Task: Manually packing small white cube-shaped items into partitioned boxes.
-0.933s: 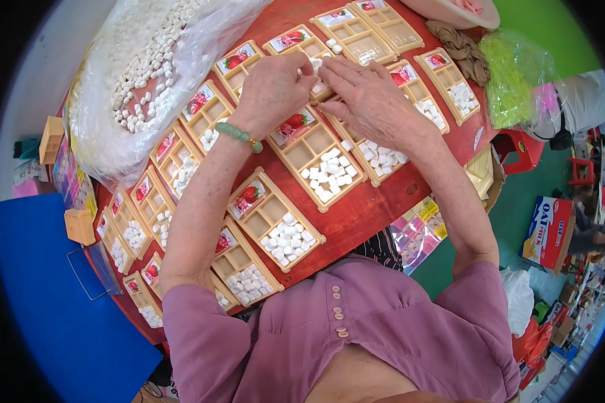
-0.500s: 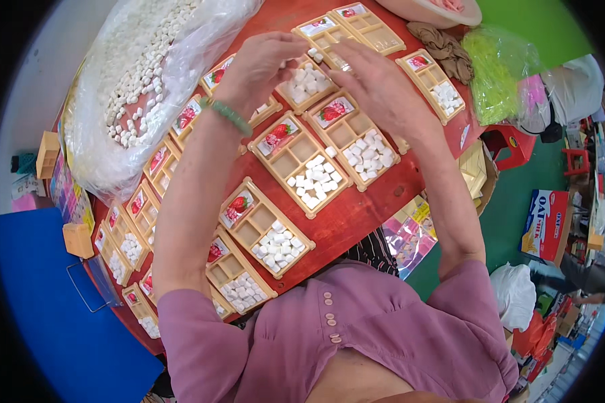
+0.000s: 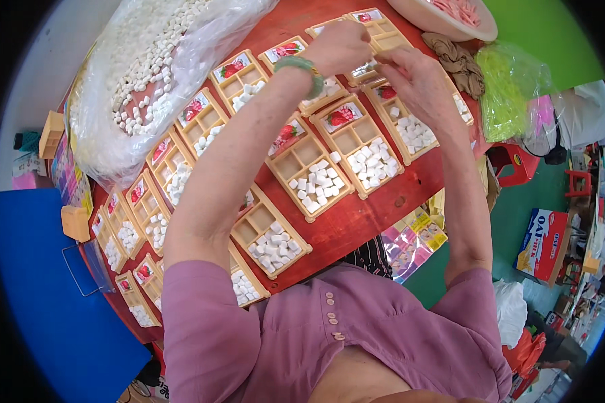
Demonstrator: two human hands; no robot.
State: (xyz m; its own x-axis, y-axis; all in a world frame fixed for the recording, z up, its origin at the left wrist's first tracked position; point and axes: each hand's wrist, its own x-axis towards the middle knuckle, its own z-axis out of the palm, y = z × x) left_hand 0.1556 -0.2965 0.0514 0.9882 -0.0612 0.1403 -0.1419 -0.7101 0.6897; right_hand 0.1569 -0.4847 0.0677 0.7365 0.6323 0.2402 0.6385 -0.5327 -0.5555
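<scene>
"Head view: how posed?"
"Left hand (image 3: 341,50) stretched toward the worktop's (image 3: 333,228) far edge, fingers curled, any hold impossible to tell. Right hand (image 3: 420,80) beside, fingers loosely bent, grip likewise unclear."
"And beneath?"
"A divided tray (image 3: 363,71), just below the fingertips."
"Counts?"
"One plastic bag (image 3: 227,33), far left edge; two hands; one tray between; one bowl (image 3: 438,24), far right corner."

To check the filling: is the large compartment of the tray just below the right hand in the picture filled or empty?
Filled: white marshmallow-like pieces lie crowded inside the tray's large compartment.
</scene>
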